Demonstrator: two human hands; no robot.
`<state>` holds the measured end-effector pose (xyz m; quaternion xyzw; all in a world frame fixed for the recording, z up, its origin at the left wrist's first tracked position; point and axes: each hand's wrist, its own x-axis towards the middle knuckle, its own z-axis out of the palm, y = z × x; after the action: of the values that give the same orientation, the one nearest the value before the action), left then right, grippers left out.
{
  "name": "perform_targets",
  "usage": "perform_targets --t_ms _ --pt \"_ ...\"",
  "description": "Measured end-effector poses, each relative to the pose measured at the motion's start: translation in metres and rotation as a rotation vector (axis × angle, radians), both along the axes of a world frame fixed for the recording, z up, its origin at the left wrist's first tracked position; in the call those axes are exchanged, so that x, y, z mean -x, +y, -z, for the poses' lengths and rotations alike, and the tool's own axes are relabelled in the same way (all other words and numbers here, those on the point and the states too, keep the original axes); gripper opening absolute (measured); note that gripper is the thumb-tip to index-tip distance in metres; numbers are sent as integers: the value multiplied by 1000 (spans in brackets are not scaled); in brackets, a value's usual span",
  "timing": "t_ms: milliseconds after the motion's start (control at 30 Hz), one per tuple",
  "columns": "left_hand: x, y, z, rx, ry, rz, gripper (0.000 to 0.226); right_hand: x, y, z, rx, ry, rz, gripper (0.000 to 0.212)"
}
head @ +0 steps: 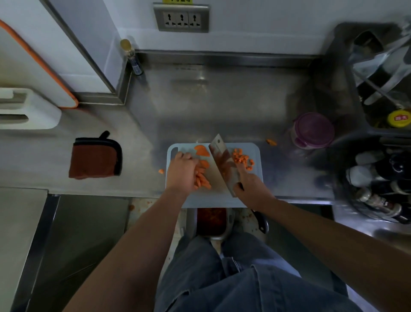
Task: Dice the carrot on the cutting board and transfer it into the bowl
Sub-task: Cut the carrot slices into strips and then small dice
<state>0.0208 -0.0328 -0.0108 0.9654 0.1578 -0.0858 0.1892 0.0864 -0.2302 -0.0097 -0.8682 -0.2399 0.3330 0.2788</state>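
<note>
Head view: at a steel counter [222,100], a person's left hand [181,172] pins carrot sticks [202,179] under curled fingers on the pale cutting board [254,148]. The right hand [249,187] grips the handle of a cleaver [220,159], its blade standing between the sticks and a heap of diced carrot [242,159] on the board's right side. At right, a yellow cap [399,118] bears a red label whose characters are too blurred to read, and the yellow sticker [178,1] above the triple wall socket [181,19] is cut off by the frame edge.
</note>
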Motion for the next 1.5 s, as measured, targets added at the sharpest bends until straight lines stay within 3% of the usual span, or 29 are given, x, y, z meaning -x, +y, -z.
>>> perform_targets --t_ms 100,200,333,500,633,767,867,1267,1500 --pt "-2 3 -2 205 42 -76 18 -1 -1 0 17 9 22 37" --pt "0 6 -8 292 2 -182 7 -2 0 -3 29 17 30 33" --pt "1 10 -6 406 -80 -369 8 -4 3 -6 9 17 35 38" --pt "-5 2 -2 389 -176 -519 8 -4 -1 -7 0 5 50 45" --pt "-18 -31 -1 496 -70 -503 10 -2 -9 -8 43 -33 58 59" --pt "-28 -65 8 348 68 -519 21 0 -20 -10 71 -45 5 72" --pt "-27 -79 9 247 108 -598 25 2 -26 -9 87 -39 -7 69" --pt "-22 -81 15 238 90 -622 22 8 -25 -4 135 -71 -69 53" --pt "-25 -83 12 200 155 -604 29 4 -30 0 150 -114 -38 67"
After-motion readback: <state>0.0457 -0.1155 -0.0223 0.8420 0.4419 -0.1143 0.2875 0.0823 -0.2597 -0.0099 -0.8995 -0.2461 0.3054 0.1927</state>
